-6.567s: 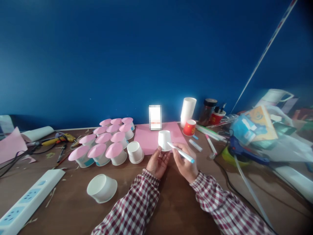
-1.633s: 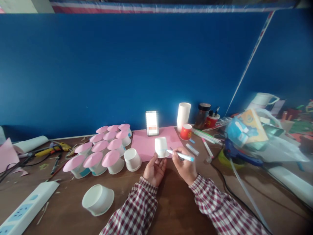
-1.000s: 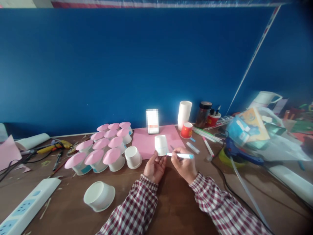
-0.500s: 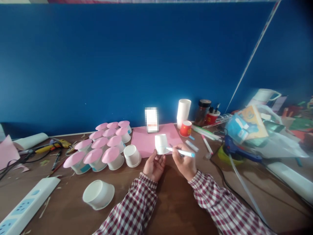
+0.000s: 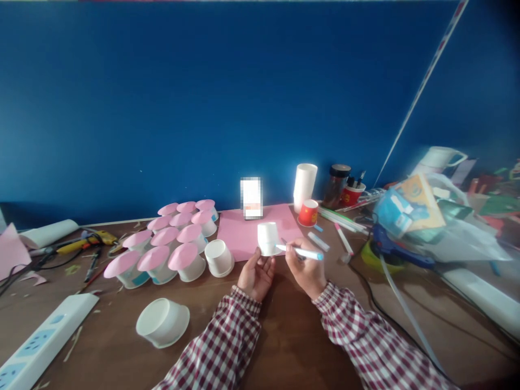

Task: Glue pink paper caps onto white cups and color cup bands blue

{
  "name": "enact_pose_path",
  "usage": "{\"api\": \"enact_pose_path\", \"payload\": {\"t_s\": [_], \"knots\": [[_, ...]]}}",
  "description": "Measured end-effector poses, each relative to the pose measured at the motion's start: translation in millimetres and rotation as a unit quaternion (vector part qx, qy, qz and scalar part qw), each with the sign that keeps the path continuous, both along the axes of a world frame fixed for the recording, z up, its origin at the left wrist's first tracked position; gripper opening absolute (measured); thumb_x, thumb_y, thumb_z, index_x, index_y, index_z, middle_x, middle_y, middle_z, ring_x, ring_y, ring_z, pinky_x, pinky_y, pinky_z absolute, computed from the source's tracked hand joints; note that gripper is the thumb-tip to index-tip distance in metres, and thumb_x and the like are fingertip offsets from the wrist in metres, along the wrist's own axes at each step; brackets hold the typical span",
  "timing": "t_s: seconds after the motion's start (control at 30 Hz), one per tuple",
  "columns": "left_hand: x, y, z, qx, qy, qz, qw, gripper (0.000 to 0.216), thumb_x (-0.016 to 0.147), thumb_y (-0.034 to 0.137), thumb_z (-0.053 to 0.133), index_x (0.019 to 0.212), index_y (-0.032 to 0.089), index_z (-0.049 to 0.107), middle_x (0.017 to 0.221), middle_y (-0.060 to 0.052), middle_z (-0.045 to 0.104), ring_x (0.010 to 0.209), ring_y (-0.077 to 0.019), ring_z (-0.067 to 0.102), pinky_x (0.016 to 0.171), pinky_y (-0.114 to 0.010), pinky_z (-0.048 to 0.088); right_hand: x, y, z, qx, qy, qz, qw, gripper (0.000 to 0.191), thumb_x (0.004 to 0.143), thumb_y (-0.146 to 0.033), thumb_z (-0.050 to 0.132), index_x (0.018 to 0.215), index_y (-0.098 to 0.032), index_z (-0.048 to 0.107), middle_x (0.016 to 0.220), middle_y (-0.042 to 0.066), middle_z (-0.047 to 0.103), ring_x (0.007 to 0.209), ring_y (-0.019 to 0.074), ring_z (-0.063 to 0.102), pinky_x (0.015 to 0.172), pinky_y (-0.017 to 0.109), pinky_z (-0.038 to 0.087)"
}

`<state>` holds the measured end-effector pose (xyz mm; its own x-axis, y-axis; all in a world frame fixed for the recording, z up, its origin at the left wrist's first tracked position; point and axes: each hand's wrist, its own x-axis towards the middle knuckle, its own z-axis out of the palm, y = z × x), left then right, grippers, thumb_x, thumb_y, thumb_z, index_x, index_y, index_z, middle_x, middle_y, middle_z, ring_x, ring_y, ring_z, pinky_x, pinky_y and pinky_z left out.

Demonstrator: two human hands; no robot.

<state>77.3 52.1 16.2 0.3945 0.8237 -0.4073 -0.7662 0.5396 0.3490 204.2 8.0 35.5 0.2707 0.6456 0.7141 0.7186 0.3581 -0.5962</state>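
My left hand [image 5: 257,275] holds a white paper cup [image 5: 267,237] by its lower edge, palm up; the cup is upside down in front of the pink paper sheet [image 5: 238,235]. In my right hand [image 5: 305,270] is a white marker pen with a light blue end [image 5: 306,253], gripped between the fingers. Its tip is at the cup's lower right side; whether it touches cannot be made out. Left of my hands, another upturned white cup [image 5: 219,258] stands beside several cups topped with pink paper discs [image 5: 183,255]. A further white cup [image 5: 164,324] sits nearer to me.
Behind the sheet stand a bright blurred-out rectangle [image 5: 252,197], a tall white cup stack [image 5: 304,187] and a red cup [image 5: 309,213]. A power strip [image 5: 44,338] lies front left, a yellow-handled tool [image 5: 83,242] behind it. Plastic-bagged items [image 5: 422,211] and a blue glue gun [image 5: 400,249] are at right.
Hardly anything differs. Both hands, the cup and the marker keep almost the same place, and the whole view has shifted very slightly.
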Motion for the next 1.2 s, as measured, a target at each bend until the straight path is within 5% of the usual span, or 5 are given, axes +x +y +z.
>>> {"api": "enact_pose_path", "payload": {"t_s": [0.77,1.2], "knots": [[-0.2,2.1,1.7,0.002,0.001,0.007,1.000,0.010,0.082,0.014,0.053,0.073,0.011,0.055,0.062,-0.003,0.061,0.061,-0.0121,0.063,0.061,-0.022,0.056,-1.3,0.2,-5.2,-0.026,0.018,0.017,0.999,0.011,0.080,-0.025,0.051,0.072,-0.018,0.053,0.055,-0.003,0.051,0.045,0.0091,0.046,0.044,0.020,0.039],[-1.2,1.6,-1.5,-0.006,-0.006,0.002,1.000,0.006,0.081,0.014,0.055,0.077,0.010,0.058,0.064,-0.003,0.064,0.059,-0.0115,0.063,0.060,-0.021,0.056,-1.7,-1.0,-3.4,-0.005,0.011,0.015,1.000,0.009,0.081,-0.024,0.051,0.075,-0.018,0.054,0.061,-0.001,0.055,0.051,0.0106,0.050,0.051,0.023,0.043]]}}
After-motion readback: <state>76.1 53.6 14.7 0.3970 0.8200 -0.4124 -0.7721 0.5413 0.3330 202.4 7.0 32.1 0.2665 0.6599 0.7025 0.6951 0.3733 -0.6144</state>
